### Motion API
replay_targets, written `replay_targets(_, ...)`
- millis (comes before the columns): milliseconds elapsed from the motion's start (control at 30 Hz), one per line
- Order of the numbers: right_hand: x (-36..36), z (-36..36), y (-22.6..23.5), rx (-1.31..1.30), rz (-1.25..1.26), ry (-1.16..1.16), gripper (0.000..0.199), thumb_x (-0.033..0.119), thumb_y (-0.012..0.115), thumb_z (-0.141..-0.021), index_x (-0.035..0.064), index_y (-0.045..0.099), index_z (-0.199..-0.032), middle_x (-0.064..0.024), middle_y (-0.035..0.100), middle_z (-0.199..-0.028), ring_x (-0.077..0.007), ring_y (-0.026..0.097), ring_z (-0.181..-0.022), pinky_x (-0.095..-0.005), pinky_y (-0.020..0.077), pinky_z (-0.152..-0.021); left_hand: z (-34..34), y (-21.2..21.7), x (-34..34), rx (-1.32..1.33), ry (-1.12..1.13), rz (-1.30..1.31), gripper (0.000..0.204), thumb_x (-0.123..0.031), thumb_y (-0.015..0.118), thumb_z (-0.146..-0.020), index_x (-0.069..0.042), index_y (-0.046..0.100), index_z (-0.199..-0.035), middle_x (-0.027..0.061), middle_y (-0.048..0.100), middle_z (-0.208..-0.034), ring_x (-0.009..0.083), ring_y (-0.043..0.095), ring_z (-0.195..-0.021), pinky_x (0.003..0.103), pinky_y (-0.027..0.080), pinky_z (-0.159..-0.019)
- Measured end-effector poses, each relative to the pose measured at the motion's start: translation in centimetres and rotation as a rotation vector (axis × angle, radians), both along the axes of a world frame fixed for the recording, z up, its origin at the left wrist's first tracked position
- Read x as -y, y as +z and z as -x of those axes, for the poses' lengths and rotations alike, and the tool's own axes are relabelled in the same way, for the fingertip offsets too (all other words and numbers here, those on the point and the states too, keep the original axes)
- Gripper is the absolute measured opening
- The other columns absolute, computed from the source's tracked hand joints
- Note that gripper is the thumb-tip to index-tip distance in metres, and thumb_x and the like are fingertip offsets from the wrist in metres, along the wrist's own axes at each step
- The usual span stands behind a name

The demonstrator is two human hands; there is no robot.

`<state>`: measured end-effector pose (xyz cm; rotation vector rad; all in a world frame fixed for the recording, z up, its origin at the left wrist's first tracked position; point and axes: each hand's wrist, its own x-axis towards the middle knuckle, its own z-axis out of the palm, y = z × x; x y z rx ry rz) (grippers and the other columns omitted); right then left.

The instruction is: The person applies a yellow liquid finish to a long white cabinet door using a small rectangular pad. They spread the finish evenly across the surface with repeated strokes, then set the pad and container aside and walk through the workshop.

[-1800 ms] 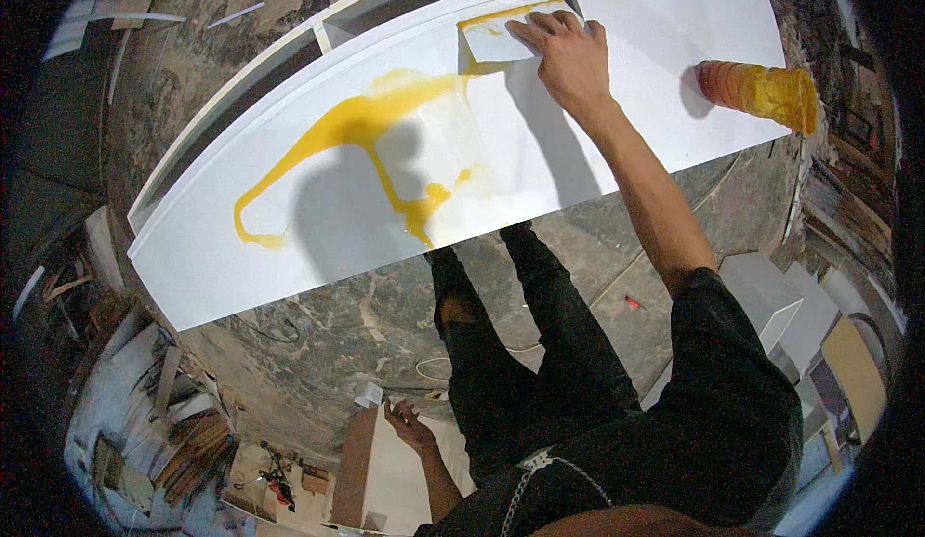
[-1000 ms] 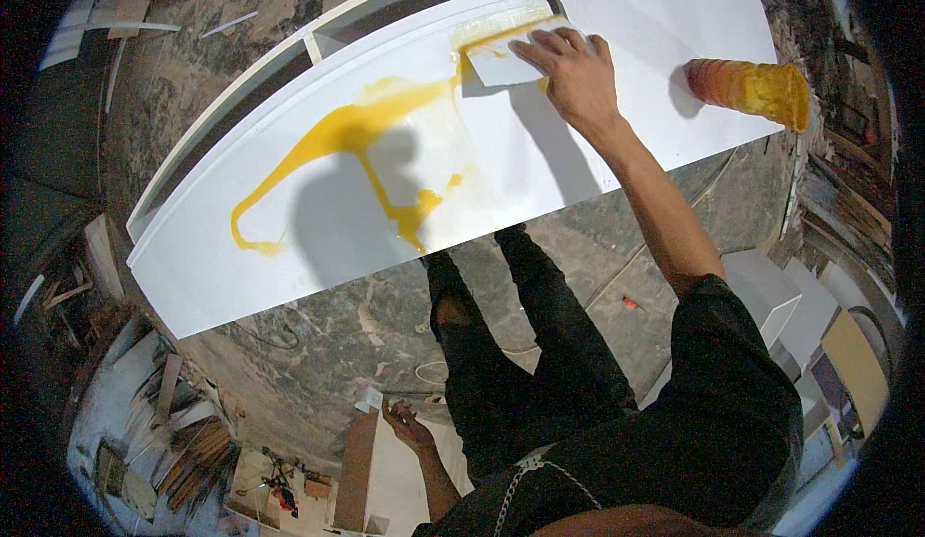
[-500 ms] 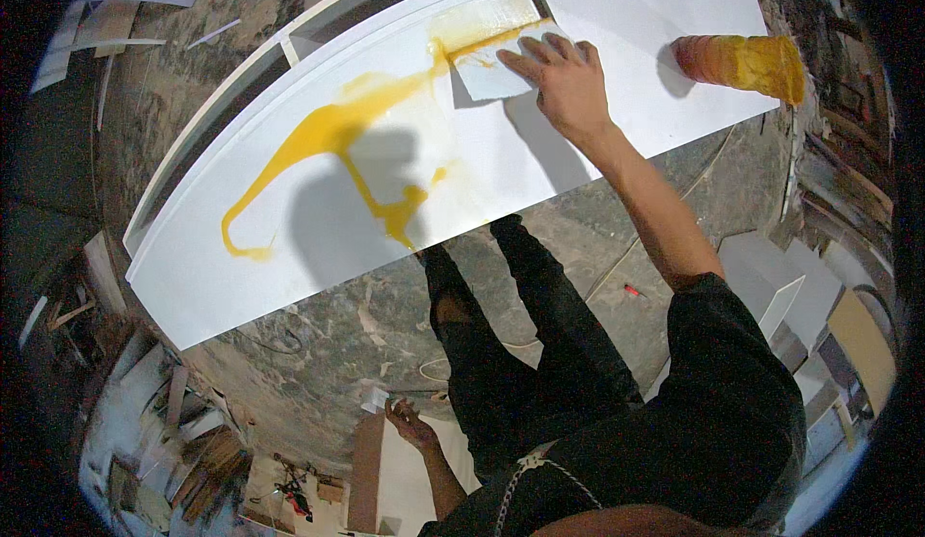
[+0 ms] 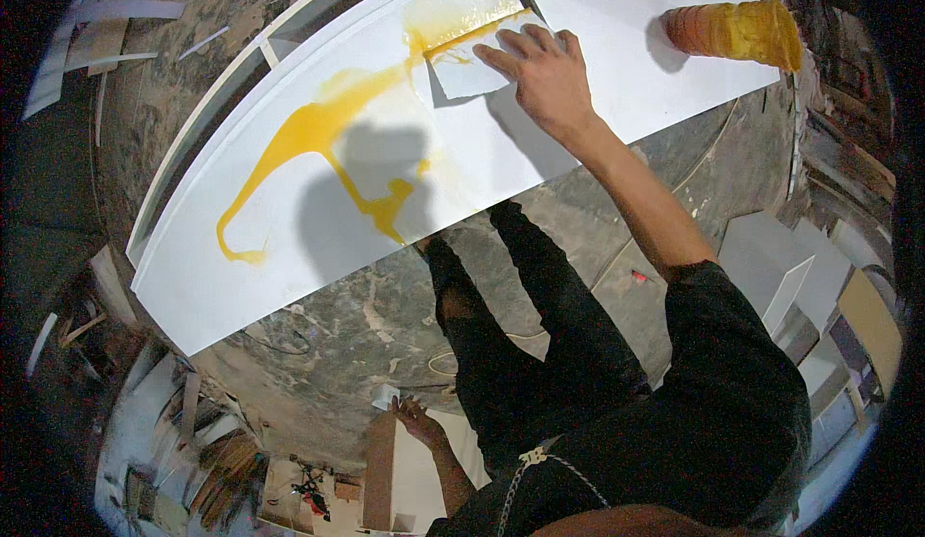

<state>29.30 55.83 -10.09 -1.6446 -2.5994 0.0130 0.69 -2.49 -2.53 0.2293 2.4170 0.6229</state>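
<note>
My right hand (image 4: 551,84) presses a white flat spreader (image 4: 472,70) with a notched edge onto a long white board (image 4: 597,55) with one curved side. Yellow glue (image 4: 306,130) runs across the board in a thick looping streak, and a thin film of it lies beside the spreader's upper edge, where more glue has gathered. Low down, away from the board, my left hand (image 4: 419,419) has its fingers curled at a small white piece (image 4: 384,397), which appears to be held at the fingertips; its kind is unclear.
A glue-coated yellow and reddish container (image 4: 732,36) stands on the board's right part. A curved frame strip (image 4: 202,123) runs along the far edge. Grey panels (image 4: 766,258) lean at the right, scrap wood (image 4: 226,474) lies lower left, and a cord (image 4: 617,262) crosses the stained floor.
My right hand and the spreader have shifted slightly left in view, with the whole scene shifting a little too. The small white piece by my left hand has turned and shows another side.
</note>
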Motion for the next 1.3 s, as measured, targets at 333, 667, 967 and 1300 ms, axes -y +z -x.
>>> replay_targets(333,5.1,-1.4,1.5,0.016,0.21,-0.097,0.061,0.003,0.058,-0.079,0.0307,0.058,-0.133,-0.0026,0.058,-0.133,-0.024,0.048,-0.126,-0.0498,0.036,-0.104,1.8,-2.2,-0.4,0.067,-0.056,0.087,0.058,-0.041,0.051,-0.1,-0.006,0.036,-0.144,0.0151,0.056,-0.116,0.0267,0.058,-0.098,0.042,0.052,-0.084)
replay_targets(667,10.0,-3.0,1.4,0.051,0.103,-0.074,0.05,0.017,0.065,-0.079,0.027,0.061,-0.127,-0.002,0.061,-0.128,-0.0242,0.051,-0.122,-0.0487,0.0396,-0.096,8.4,-6.8,3.1,0.148,-0.158,0.012,0.057,-0.039,0.051,-0.101,-0.012,0.031,-0.147,0.0127,0.058,-0.118,0.0236,0.06,-0.095,0.037,0.052,-0.078)
replay_targets(967,13.6,-3.8,2.1,0.083,0.196,-0.11,0.064,0.028,0.078,-0.071,0.0295,0.057,-0.132,-0.0002,0.059,-0.13,-0.024,0.049,-0.125,-0.0506,0.0395,-0.099,9.8,-7.2,3.3,0.131,-0.21,0.009,0.062,-0.047,0.05,-0.1,-0.01,0.032,-0.147,0.0155,0.06,-0.115,0.0258,0.061,-0.097,0.037,0.051,-0.078)
replay_targets(1300,17.5,-4.5,3.1,0.031,0.263,-0.146,0.053,0.012,0.063,-0.081,0.0297,0.059,-0.131,-0.0018,0.059,-0.131,-0.0254,0.05,-0.126,-0.051,0.0365,-0.102,9.4,-7.2,3.7,0.091,-0.277,-0.011,0.052,-0.036,0.051,-0.102,-0.009,0.037,-0.144,0.0131,0.061,-0.112,0.0237,0.06,-0.092,0.038,0.051,-0.08)
